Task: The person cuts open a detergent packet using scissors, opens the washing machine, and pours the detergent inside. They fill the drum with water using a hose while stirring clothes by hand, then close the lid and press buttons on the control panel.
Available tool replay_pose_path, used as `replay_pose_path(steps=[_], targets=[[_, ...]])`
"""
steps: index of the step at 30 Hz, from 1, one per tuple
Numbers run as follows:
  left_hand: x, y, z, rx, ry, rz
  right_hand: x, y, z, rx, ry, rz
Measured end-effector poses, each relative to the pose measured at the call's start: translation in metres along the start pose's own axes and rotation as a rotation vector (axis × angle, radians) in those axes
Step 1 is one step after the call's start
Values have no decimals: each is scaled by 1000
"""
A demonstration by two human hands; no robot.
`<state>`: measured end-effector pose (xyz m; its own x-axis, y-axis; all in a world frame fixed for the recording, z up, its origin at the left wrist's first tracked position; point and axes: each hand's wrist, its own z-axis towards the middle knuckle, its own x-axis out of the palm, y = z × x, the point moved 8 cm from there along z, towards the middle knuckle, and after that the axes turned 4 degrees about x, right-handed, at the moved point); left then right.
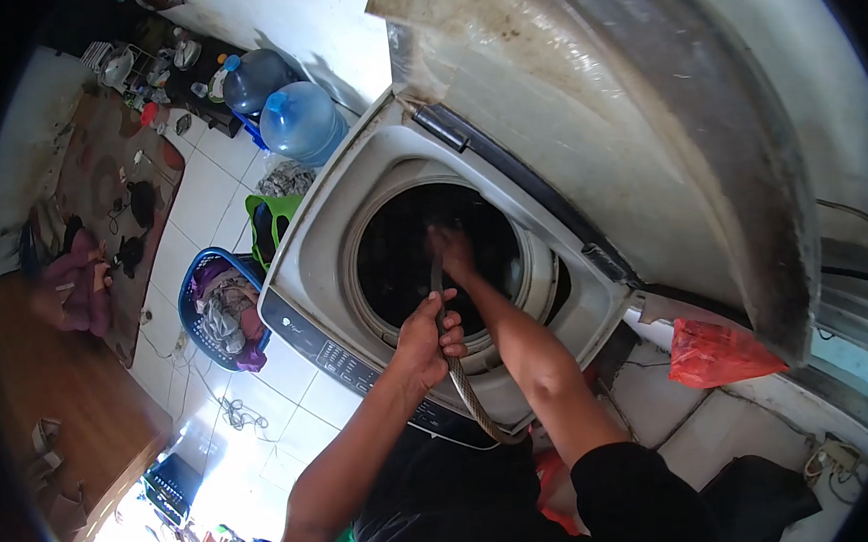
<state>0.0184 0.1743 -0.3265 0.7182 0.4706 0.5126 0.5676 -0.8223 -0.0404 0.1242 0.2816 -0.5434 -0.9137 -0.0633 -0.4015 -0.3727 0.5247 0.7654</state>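
Observation:
A top-loading washing machine [294,250] stands before me with its lid [582,93] raised. My left hand [428,341] is closed around a grey hose [470,398] above the front rim of the drum opening. The hose runs from the machine's front edge up through that hand and down into the dark drum. Inside the drum, my right hand [450,250] is around the upper part of the hose; its fingers are dim and partly blurred. Shadow hides the bottom of the drum.
To the left are a blue laundry basket [195,330] with clothes, a green bag [260,222] and large water bottles [298,120]. A red plastic bag [717,353] lies at the right. A person [87,282] is on the floor at far left.

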Motion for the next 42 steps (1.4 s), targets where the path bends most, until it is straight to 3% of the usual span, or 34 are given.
replay_pose_path(steps=[1,3,6,10,12,16,18,19,21,22,24,25,27,30,31,32,34,38,42], targets=[[3,0,-1,2,8,2,-1,5,-8,-5,-7,-3],[9,0,-3,5,12,14,7,-12,-23,394,85,741],[23,0,-12,11,2,83,-15,39,-56,418,176,952],[27,6,-13,8,-26,101,-30,63,-57,296,281,974],[27,10,-13,-3,-54,98,-38,65,-65,350,344,745],[24,11,0,-12,-64,95,-54,80,-90,432,515,895],[22,8,11,-14,-57,91,-78,77,-100,372,251,641],[22,7,17,-15,-51,91,-82,71,-104,369,246,638],[19,2,30,-34,-90,60,-99,82,-105,-125,123,-175],[18,2,38,-37,-83,61,-99,84,-117,-125,117,-179],[15,3,51,-62,-125,5,-112,79,-149,157,-64,354],[20,1,53,-66,-121,6,-119,91,-165,158,-69,351],[26,-5,55,-21,-183,-32,-113,101,-206,387,222,165],[31,-7,71,-87,-160,-48,-114,129,-257,368,91,278],[30,-9,77,-76,-134,9,-125,138,-261,205,-7,22],[26,-9,82,-80,-132,12,-125,135,-267,208,-11,22],[28,-14,86,-125,-54,238,-139,148,-272,53,-221,-311],[-32,-41,169,-25,-115,276,-155,175,-291,43,-272,-165],[-36,-66,206,70,-112,292,-169,201,-304,63,-260,-172]])
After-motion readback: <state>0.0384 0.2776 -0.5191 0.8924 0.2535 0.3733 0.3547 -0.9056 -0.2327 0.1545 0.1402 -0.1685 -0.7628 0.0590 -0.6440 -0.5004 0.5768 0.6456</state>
